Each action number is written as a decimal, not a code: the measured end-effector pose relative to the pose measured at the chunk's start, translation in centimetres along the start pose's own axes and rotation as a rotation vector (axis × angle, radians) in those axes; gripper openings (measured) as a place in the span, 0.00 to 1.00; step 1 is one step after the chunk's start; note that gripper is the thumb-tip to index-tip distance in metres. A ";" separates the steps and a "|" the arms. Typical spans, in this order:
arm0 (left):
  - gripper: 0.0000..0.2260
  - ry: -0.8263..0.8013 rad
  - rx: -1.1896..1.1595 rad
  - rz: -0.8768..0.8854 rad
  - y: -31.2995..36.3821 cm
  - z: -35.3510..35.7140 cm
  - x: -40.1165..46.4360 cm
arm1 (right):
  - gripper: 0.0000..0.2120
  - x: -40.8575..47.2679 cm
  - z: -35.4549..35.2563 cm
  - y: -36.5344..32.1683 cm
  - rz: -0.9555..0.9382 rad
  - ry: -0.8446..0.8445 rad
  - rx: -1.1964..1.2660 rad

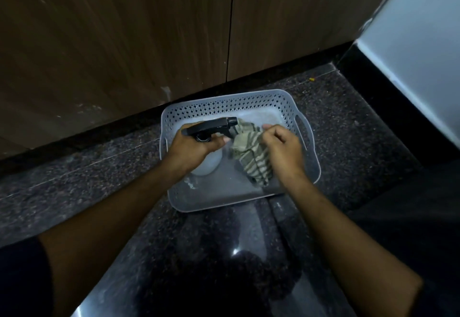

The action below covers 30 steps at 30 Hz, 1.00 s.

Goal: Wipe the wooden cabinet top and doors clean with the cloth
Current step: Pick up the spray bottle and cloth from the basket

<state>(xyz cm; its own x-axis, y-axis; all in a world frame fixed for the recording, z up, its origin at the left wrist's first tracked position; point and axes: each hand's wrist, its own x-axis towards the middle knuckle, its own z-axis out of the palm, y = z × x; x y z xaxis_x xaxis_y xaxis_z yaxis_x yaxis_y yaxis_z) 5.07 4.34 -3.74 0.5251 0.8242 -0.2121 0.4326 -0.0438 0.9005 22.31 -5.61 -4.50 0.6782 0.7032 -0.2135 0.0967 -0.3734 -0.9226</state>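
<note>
While left hand (196, 146) grips bottle (207, 129), right hand (282, 146) pinches cloth (251, 153).

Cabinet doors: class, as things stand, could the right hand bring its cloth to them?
Probably yes. The right hand already grips the striped cloth over the basket, and nothing stands between it and the wooden cabinet doors just behind the basket.
</note>
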 end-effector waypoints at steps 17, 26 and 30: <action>0.09 -0.027 0.125 0.207 4.5 -1.0 -1.3 | 0.22 -0.1 -2.5 -0.8 0.409 -0.197 1.026; 0.13 -0.111 0.263 0.063 5.0 -1.3 -0.6 | 0.23 0.6 -2.7 -0.5 0.401 -0.208 0.899; 0.13 -0.016 0.348 0.066 5.2 -1.7 0.0 | 0.20 0.9 -2.5 -0.5 0.383 -0.202 0.938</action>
<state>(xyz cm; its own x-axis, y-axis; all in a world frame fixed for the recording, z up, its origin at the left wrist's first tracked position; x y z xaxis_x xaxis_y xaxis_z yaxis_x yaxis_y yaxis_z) 6.07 5.08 1.61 0.5706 0.8042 -0.1666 0.6200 -0.2888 0.7295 24.72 -6.27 -3.42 0.4008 0.7573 -0.5155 -0.7655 -0.0323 -0.6426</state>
